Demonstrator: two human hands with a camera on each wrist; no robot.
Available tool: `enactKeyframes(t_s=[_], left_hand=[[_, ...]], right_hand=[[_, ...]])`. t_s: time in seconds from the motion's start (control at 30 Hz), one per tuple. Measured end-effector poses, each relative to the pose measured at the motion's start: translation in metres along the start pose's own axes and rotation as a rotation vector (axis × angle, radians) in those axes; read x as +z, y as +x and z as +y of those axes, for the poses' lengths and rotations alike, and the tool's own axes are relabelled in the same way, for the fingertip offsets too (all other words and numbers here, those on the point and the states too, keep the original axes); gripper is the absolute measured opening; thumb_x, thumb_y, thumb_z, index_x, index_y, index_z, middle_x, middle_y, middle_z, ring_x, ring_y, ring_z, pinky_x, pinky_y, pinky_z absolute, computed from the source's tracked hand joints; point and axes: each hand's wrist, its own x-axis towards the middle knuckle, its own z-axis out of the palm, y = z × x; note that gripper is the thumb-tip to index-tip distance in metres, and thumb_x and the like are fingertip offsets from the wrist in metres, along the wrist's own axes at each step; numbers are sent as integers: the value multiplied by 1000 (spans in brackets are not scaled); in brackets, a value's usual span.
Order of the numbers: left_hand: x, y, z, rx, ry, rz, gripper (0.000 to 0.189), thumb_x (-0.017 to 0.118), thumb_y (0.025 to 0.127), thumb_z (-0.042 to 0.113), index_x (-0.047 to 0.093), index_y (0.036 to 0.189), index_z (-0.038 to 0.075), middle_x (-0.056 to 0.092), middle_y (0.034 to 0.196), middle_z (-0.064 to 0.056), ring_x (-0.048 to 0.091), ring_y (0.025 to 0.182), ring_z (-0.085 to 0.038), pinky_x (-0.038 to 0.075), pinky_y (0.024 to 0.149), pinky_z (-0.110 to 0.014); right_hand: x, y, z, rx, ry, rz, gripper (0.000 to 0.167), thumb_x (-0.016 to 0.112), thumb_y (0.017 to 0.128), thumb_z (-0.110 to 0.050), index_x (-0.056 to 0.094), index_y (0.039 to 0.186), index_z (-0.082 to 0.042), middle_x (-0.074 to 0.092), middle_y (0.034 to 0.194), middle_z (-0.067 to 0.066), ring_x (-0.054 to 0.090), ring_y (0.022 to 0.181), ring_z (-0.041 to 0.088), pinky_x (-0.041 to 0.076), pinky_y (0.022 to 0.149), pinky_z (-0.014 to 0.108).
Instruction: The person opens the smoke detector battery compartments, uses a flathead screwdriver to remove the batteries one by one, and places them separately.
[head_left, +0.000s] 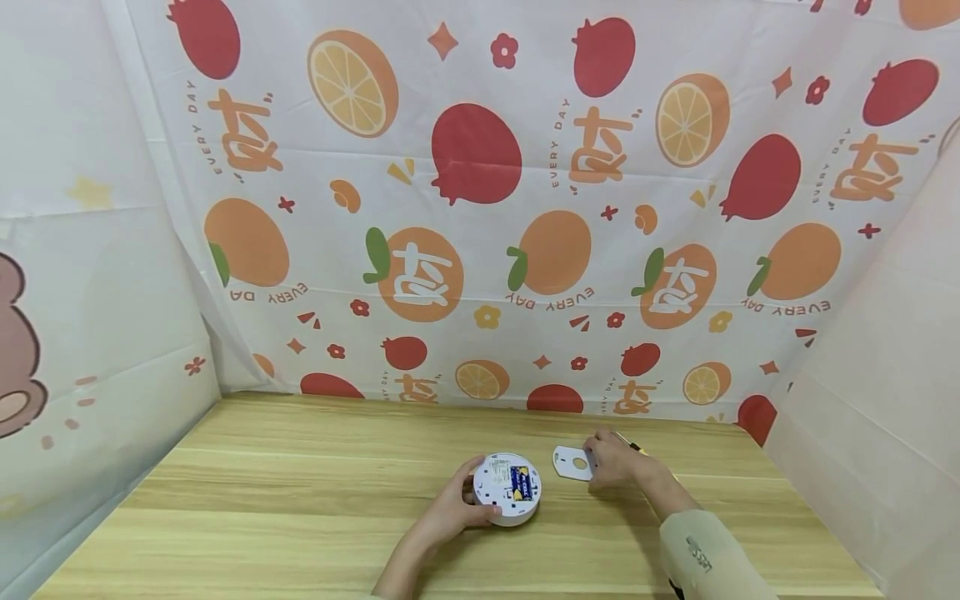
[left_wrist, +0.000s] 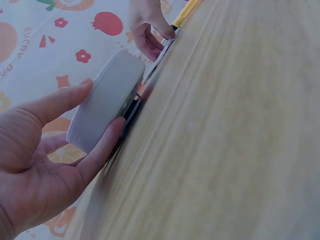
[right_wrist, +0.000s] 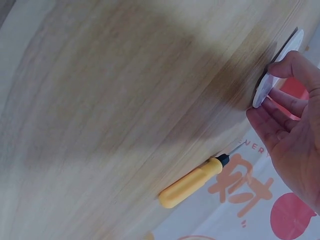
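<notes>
My left hand (head_left: pixel 448 507) grips a round white smoke alarm (head_left: pixel 489 493) by its rim, thumb at the near edge and fingers round the left side. The alarm's back faces up, showing a printed label and blue-and-yellow batteries (head_left: pixel 522 483) in its compartment. In the left wrist view the smooth side wall of the alarm (left_wrist: pixel 107 95) stands tilted between thumb and fingers. To its right, my right hand (head_left: pixel 617 462) pinches the right end of a flat white mounting plate (head_left: pixel 563 468) with a round hole. The right wrist view shows this plate (right_wrist: pixel 295 42) edge-on, close over the table.
A screwdriver (right_wrist: pixel 190 186) with a yellow handle and black collar lies on the wooden table (head_left: pixel 300 500) beside the right hand, partly hidden by it in the head view. A fruit-patterned cloth (head_left: pixel 480 250) hangs along the table's back edge, with pale cloths at both sides.
</notes>
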Motion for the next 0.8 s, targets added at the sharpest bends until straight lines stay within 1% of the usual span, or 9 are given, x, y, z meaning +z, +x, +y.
enactKeyframes(t_s=[0.17,0.23,0.3,0.43,0.6,0.73,0.8], left_hand=[[1,-1,0,-2,7,3,84,69,73,-7,18,139,-10,36,124,-36,52,94,-28,55,73,-36],[1,-1,0,-8,0,5,86,69,73,-7,16,140,-10,35,125,-37,52,94,-28,55,73,-36],[1,-1,1,-16,-12,9,89,69,72,-8,13,140,-10,33,125,-38,53,94,-28,55,73,-36],[1,0,1,-50,-61,21,91,67,73,-9,7,141,-10,28,127,-40,53,96,-31,55,74,-38],[1,3,-1,-88,-111,55,78,59,78,-7,9,138,-13,24,129,-43,54,96,-32,55,73,-40],[0,4,-4,-99,-142,92,66,53,86,-1,12,135,-17,27,127,-43,56,92,-32,55,72,-41],[0,4,-4,-105,-156,109,62,51,89,2,13,134,-18,27,127,-44,56,92,-33,55,72,-40]], right_hand=[[-1,-2,-1,-4,2,-5,54,79,60,-16,58,105,4,47,93,6,44,84,22,45,74,37],[-2,-3,-2,-6,7,-4,54,79,60,-16,58,106,5,47,93,7,44,85,22,45,75,37],[-2,-4,-2,-9,8,-5,55,79,61,-16,58,107,5,47,94,7,44,86,22,45,75,37],[-3,-6,-3,3,35,-9,56,78,63,-17,57,111,3,47,97,7,44,88,21,44,76,36],[-6,-8,-1,40,134,-8,54,73,65,-16,55,113,2,49,103,8,45,92,22,44,79,38],[-9,-11,5,57,210,38,50,68,72,-13,54,117,4,52,114,16,49,104,31,43,90,45],[-12,-14,9,74,232,74,46,66,77,-10,53,118,6,53,116,21,50,107,36,42,92,49]])
